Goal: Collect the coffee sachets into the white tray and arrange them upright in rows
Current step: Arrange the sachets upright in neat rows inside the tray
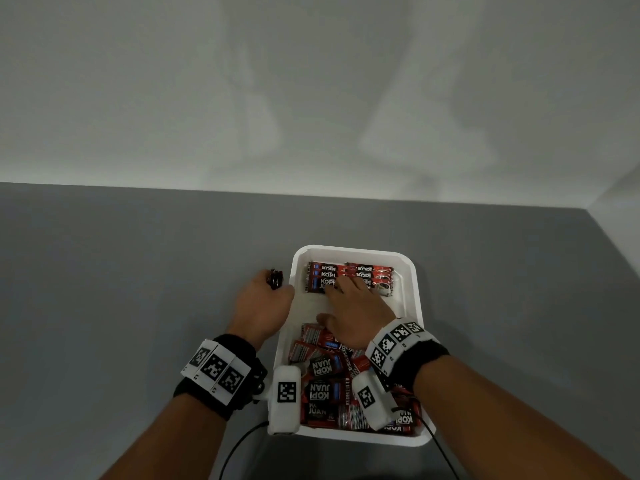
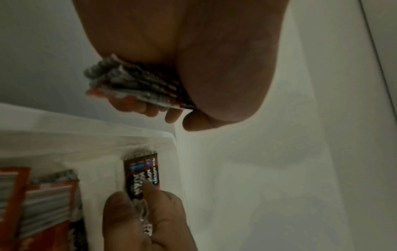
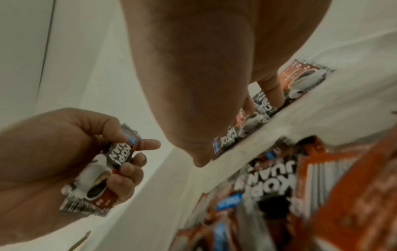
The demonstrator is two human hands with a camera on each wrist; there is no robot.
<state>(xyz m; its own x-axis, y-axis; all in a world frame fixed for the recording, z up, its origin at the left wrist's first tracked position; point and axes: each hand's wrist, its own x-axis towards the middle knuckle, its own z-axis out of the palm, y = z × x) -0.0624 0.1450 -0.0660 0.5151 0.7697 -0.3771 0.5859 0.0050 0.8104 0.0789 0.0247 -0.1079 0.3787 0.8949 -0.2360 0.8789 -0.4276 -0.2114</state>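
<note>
My left hand (image 1: 261, 303) grips a stack of red-black foil coffee sachets (image 3: 101, 171); my right hand's (image 1: 353, 313) straight fingers (image 3: 271, 88) press the row of sachets (image 1: 346, 277) in the white plastic tray (image 1: 412, 306).

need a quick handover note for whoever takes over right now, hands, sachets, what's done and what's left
Left hand: grips a small stack of sachets, just outside the white tray's left rim.
Right hand: inside the tray, straight fingers resting on the far rows of sachets.
Done: a few rows started at the tray's far end.
Left: loose pile of sachets at the near end lies jumbled; add it and the left hand's stack to the rows. A bare strip of tray floor separates rows and pile.
</note>
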